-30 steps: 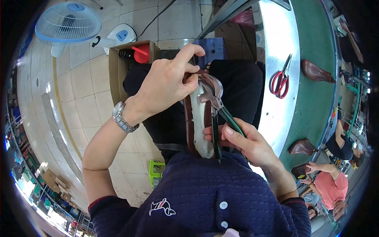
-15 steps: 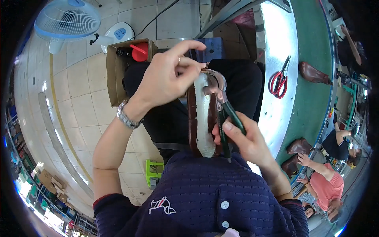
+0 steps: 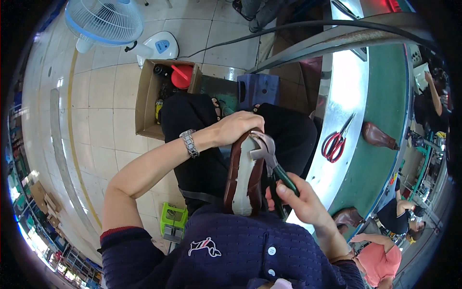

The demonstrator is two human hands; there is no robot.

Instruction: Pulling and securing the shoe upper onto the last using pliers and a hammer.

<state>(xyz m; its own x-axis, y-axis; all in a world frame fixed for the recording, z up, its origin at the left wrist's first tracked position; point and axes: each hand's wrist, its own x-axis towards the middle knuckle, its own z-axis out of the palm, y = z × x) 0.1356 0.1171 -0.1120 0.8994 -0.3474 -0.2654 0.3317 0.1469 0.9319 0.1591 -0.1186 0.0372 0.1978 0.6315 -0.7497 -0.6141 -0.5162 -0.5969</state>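
Sole side up in my lap lies a brown leather shoe upper on a last [image 3: 244,178], its long pale underside showing and its far end pointing away from me. My left hand [image 3: 239,127] curls over that far end, closed on it; the fingertips are partly hidden. A pair of lasting pincers [image 3: 264,150] with a metal head and dark green handles rests its head at the far right edge of the shoe. Round the handles my right hand [image 3: 302,198] is closed; whether the jaws grip the leather I cannot tell.
On the right, red-handled scissors [image 3: 333,147] lie on a shiny metal ledge [image 3: 353,82] beside a green belt [image 3: 385,86]. The belt carries a brown shoe [image 3: 378,136]. A cardboard box [image 3: 145,108], blue stool [image 3: 259,89], green stool [image 3: 174,219] and fan [image 3: 106,21] stand around. A co-worker [image 3: 380,260] sits at right.
My left hand, raised with fingers bent at the shoe's far end before, now lies lower and wraps over it. The pincers stay at the right edge. The whole view has shifted.
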